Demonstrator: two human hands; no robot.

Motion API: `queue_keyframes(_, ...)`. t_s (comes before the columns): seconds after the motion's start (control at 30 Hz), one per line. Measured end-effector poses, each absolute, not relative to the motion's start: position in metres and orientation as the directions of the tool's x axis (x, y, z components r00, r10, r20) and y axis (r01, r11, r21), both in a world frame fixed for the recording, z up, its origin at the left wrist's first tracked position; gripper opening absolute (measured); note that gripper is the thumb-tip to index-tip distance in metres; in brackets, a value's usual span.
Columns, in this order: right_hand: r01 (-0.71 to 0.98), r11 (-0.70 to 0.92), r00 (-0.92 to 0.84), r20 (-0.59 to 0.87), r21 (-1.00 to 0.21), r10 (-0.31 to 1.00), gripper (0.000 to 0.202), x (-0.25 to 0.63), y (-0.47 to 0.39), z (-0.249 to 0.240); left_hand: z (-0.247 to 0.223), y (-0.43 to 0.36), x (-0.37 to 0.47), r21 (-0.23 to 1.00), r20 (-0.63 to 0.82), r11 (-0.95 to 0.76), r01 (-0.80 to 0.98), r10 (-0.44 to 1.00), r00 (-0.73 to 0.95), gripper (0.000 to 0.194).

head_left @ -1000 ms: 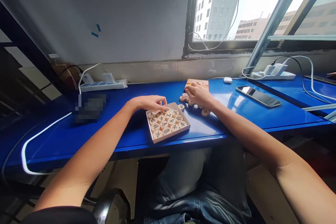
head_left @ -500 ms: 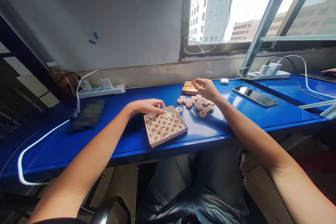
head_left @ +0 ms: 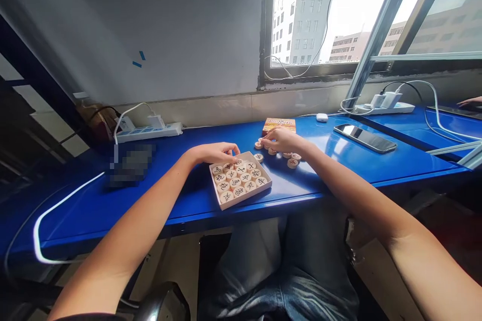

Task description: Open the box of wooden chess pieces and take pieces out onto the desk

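Observation:
A shallow open box [head_left: 246, 199] holds rows of round wooden xiangqi pieces with black characters. It stands slightly turned near the table's front edge. My left hand [head_left: 220, 152] is at its far left rim, fingers bent and closed on the edge. One xiangqi piece with a black mark [head_left: 258, 158] lies just beyond the box. My right hand [head_left: 280, 139] is lowered over the loose pieces, its bent fingertips on a xiangqi piece [head_left: 258, 145] at the group's left side. Loose pieces with red characters [head_left: 292, 163] show beneath and beside this hand; others are hidden by it.
An orange printed box [head_left: 280, 124] lies behind the loose pieces. A phone [head_left: 365, 138] and a white earbud case [head_left: 321, 117] are to the right. Power strips [head_left: 150, 132] with cables stand along the wall, and a blurred dark object [head_left: 131, 165] is at left.
My right hand has come down and left, from above the orange box to the loose pieces, uncovering more of that box. My left hand stays at the open box's rim.

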State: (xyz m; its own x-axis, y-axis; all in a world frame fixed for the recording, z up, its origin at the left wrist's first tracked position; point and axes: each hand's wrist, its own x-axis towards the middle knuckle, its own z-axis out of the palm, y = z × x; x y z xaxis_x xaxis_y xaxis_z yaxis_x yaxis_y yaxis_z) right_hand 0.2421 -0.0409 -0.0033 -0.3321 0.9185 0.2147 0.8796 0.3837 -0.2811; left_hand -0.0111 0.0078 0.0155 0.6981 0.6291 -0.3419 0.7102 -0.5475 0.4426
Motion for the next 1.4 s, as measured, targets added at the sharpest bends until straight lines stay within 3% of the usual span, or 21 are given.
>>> queue_keyframes(0.13, 0.879, 0.392, -0.314, 0.291, -0.271, 0.904, 0.041, 0.238, -0.036, -0.002, 0.016, 0.009, -0.010, 0.404, -0.337, -0.567, 0.718, 0.637, 0.693, 0.044)
queue_keyframes(0.23, 0.856, 0.377, -0.232, 0.388, -0.354, 0.892, 0.050, 0.249, -0.037, 0.007, 0.015, 0.010, -0.011, 0.402, -0.334, -0.573, 0.714, 0.634, 0.697, 0.044)
queue_keyframes(0.3, 0.819, 0.348, -0.198, 0.345, -0.455, 0.917, 0.056, 0.261, -0.040, 0.012, 0.015, 0.010, -0.011, 0.405, -0.337, -0.570, 0.715, 0.634, 0.696, 0.044)
queue_keyframes(0.37, 0.809, 0.285, -0.202, 0.212, -0.514, 0.956, 0.058, 0.270, -0.043, 0.014, 0.015, 0.010, -0.011, 0.407, -0.339, -0.564, 0.719, 0.637, 0.692, 0.045)
queue_keyframes(0.47, 0.839, 0.227, -0.222, 0.070, -0.495, 0.973, 0.054, 0.278, -0.045, 0.013, 0.015, 0.010, -0.012, 0.403, -0.336, -0.560, 0.724, 0.645, 0.686, 0.047)
queue_keyframes(0.73, 0.846, 0.292, -0.331, -0.011, -0.446, 0.943, 0.050, 0.276, -0.046, 0.015, 0.016, 0.007, -0.009, 0.371, -0.335, -0.579, 0.726, 0.645, 0.686, 0.045)
queue_keyframes(0.93, 0.877, 0.339, -0.328, 0.090, -0.340, 0.940, 0.039, 0.254, -0.045, 0.007, 0.020, 0.001, -0.008, 0.357, -0.339, -0.565, 0.744, 0.664, 0.667, 0.047)
queue_keyframes(1.13, 0.796, 0.324, -0.242, 0.222, -0.511, 0.945, 0.044, 0.273, -0.036, 0.009, 0.019, 0.003, -0.008, 0.340, -0.321, -0.581, 0.739, 0.667, 0.673, 0.042)
queue_keyframes(1.27, 0.804, 0.214, -0.155, 0.152, -0.555, 0.976, 0.054, 0.305, -0.034, 0.014, 0.019, 0.003, -0.008, 0.319, -0.330, -0.585, 0.746, 0.669, 0.666, 0.042)
queue_keyframes(1.4, 0.813, 0.239, -0.239, 0.071, -0.530, 0.968, 0.053, 0.307, -0.035, 0.012, 0.019, 0.002, -0.007, 0.317, -0.326, -0.594, 0.739, 0.663, 0.673, 0.042)
